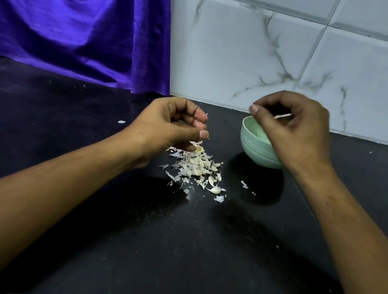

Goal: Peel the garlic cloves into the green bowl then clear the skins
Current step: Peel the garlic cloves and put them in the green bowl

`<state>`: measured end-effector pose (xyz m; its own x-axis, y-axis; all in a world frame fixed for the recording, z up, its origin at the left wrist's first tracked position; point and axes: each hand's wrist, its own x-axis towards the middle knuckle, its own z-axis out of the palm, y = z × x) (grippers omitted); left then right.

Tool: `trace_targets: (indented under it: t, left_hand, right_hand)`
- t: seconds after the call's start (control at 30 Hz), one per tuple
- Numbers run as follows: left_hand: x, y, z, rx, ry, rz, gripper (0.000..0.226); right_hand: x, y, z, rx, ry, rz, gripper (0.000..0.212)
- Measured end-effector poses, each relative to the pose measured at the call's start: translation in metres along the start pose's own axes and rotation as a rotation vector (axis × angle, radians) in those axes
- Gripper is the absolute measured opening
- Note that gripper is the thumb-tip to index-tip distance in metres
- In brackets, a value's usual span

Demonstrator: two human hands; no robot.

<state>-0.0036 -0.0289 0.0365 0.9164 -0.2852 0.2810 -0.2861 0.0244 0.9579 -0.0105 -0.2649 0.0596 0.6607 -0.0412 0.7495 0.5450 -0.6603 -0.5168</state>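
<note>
A pale piece, clove or skin cannot be told, is pinched in the curled fingers of the right hand, which is held over the bowl. If it is a peeled clove, it is best let go low over the bowl's middle, so that it is not bounced out. What lies in the bowl is hidden by the hand.

The bowl stands at 2 o'clock from the pile of skins and cloves, near but apart. The left hand is held just over the pile's 11 o'clock edge, fingers curled and thumb out, a flake at the fingertips. Whether anything is gripped inside cannot be told.

Unpeeled cloves appear to be left in the pile, one at its 5 o'clock edge, so skins should be shed onto the pile only. A few flakes are already scattered on the desk toward the bowl.
</note>
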Motion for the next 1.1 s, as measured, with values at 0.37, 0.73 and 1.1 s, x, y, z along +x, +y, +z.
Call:
trace_targets:
  t: [0.37,0.73,1.1]
  left_hand:
    - [-0.001,-0.009,0.007,0.04,0.067,0.042,0.026]
    - [-0.004,-0.006,0.01,0.033,0.047,0.0,0.028]
    - [-0.006,-0.008,0.011,0.154,0.037,0.052,0.044]
  right_hand:
    - [-0.033,-0.011,0.045,0.365,-0.434,0.123,0.014]
    - [-0.031,-0.01,0.041,0.264,-0.413,0.13,0.002]
    - [-0.033,-0.007,0.045,0.202,-0.461,0.088,0.008]
